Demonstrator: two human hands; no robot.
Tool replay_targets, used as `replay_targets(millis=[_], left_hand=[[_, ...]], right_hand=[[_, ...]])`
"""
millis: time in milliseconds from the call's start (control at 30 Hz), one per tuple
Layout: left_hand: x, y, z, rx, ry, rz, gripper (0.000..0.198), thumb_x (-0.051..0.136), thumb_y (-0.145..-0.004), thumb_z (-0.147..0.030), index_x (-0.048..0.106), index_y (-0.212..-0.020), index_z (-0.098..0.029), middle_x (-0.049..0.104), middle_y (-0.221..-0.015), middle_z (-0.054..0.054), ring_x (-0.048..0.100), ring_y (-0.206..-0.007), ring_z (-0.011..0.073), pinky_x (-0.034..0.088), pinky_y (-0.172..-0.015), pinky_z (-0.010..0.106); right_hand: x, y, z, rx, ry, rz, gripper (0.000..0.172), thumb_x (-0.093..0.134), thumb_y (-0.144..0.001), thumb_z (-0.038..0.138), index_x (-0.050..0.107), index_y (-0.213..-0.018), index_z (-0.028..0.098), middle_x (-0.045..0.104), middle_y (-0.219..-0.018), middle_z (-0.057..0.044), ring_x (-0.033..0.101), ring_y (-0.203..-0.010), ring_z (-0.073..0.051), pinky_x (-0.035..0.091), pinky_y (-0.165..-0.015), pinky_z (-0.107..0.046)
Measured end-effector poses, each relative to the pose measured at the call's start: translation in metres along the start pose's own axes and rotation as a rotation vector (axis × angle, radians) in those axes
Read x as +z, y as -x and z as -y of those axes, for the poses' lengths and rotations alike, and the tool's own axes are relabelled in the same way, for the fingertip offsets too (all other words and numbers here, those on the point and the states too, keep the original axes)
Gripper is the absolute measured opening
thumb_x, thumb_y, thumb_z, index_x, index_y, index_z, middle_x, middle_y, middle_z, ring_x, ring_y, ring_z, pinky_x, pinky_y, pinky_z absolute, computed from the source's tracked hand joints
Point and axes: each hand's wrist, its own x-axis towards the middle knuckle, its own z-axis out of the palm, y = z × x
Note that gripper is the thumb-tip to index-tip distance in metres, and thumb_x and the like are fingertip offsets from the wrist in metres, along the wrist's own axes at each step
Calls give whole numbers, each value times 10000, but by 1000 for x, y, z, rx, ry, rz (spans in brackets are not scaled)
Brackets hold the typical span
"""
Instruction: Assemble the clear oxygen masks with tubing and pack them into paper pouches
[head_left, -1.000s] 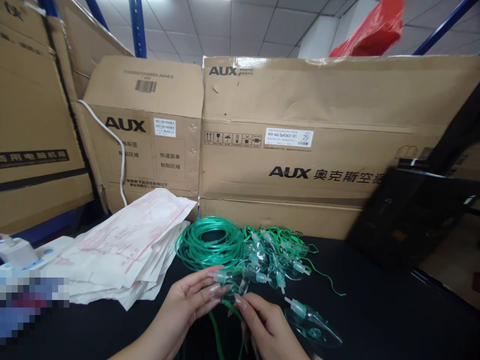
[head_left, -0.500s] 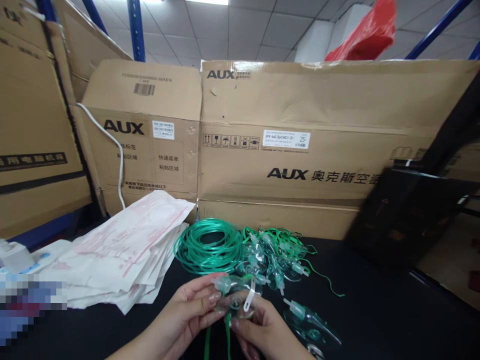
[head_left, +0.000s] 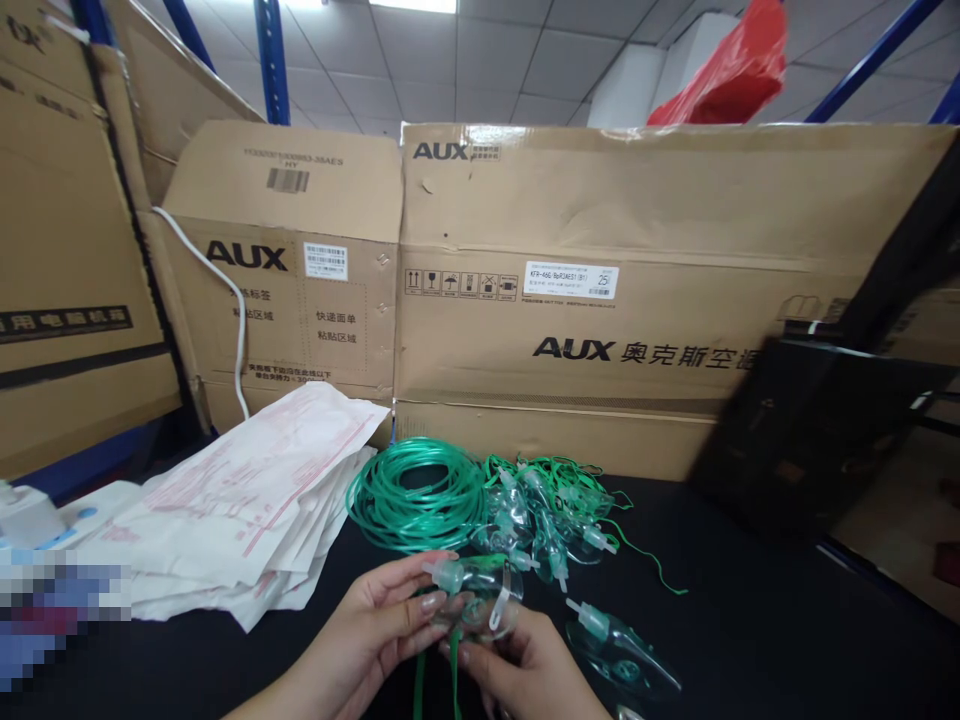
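Observation:
My left hand (head_left: 375, 625) and my right hand (head_left: 525, 670) both grip a clear green oxygen mask (head_left: 480, 595) low in the middle, fingers curled round its cup. Green elastic strap or tubing (head_left: 435, 685) hangs down from it between my wrists. Just behind lie a coil of green tubing (head_left: 416, 495) and a heap of several more masks (head_left: 547, 510). One single mask (head_left: 619, 650) lies to the right of my right hand on the black table (head_left: 750, 620).
A stack of white printed pouches (head_left: 247, 500) lies at the left. Large AUX cardboard boxes (head_left: 600, 300) wall off the back. A white cable (head_left: 240, 330) hangs down the left box. A dark bin (head_left: 810, 430) stands at the right.
Both hands have drawn the mask up out of the pile and closed round it, turning it; the strap now hangs beneath. The view has shifted slightly.

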Motion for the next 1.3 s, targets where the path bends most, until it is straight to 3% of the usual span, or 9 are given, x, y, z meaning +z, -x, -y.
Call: replay_targets(millis=[100,267,433,633,833,967,1167,1300], left_hand=[[1,0,0,-4,4,-12,342,695,-653,-120,640,-990,-143,696,-970,107,635,-908,210,442,-846,308],[-1,1,0,-30,17,-12,349,694,-650,-106,641,-993,-142,702,-950,101,652,-846,189,474,-779,275],[2,4,-1,-91,42,-47,324,703,-635,-83,660,-948,-155,719,-885,71,664,-773,160,498,-693,236],[13,9,-8,-129,53,-58,296,735,-590,-75,687,-865,-174,728,-813,33,671,-702,145,508,-631,214],[10,10,-8,-135,40,-40,287,721,-607,-71,682,-875,-167,724,-827,36,669,-699,147,510,-660,236],[2,7,-10,-79,48,-18,291,702,-640,-82,665,-920,-155,719,-819,49,663,-727,143,508,-678,234],[-4,5,-21,-33,75,-107,325,712,-608,-42,659,-910,-148,720,-792,43,678,-728,155,528,-636,199],[-5,3,-23,-11,82,-119,337,685,-637,-34,637,-953,-138,721,-842,58,677,-767,160,534,-651,192]], right_hand=[[0,0,0,27,17,12,275,670,-650,415,680,-839,214,600,-591,20,459,-454,-85,412,-459,-192],[-1,4,10,-138,232,-2,209,615,-713,363,686,-821,199,656,-678,-12,572,-634,-144,469,-688,-249],[-6,9,14,-327,449,17,126,570,-744,244,670,-756,167,670,-691,-26,596,-649,-144,459,-644,-205],[-8,12,20,-474,580,86,142,523,-762,185,643,-708,133,635,-642,-27,537,-572,-104,432,-575,-164],[-10,13,28,-493,665,133,175,477,-790,182,638,-724,164,641,-677,-32,533,-593,-116,433,-590,-187],[-15,11,30,-478,785,155,220,455,-805,180,633,-677,189,613,-569,-10,519,-512,-114,398,-512,-195],[-24,8,32,-431,847,52,241,451,-820,204,596,-627,197,557,-523,4,501,-493,-113,359,-500,-214],[-24,5,27,-309,706,3,224,462,-834,271,590,-668,189,536,-567,9,486,-532,-108,367,-529,-215]])
